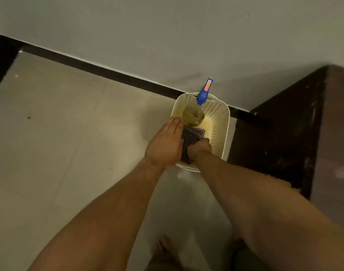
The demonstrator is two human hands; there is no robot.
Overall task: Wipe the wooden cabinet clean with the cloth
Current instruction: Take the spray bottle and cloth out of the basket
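A dark checked cloth (192, 136) lies inside a cream perforated basket (219, 122) on the floor. My right hand (199, 148) reaches into the basket and grips the cloth with curled fingers. My left hand (165, 142) hovers flat over the basket's left rim, fingers straight and together, holding nothing. The dark wooden cabinet (296, 124) stands just right of the basket, its top (337, 145) showing pale smears.
A spray bottle (194, 114) with a blue trigger head (204, 92) stands in the basket's far end. The basket sits on pale floor tiles (69, 133) against a wall with a black skirting (108, 70). My bare feet (167, 251) are below.
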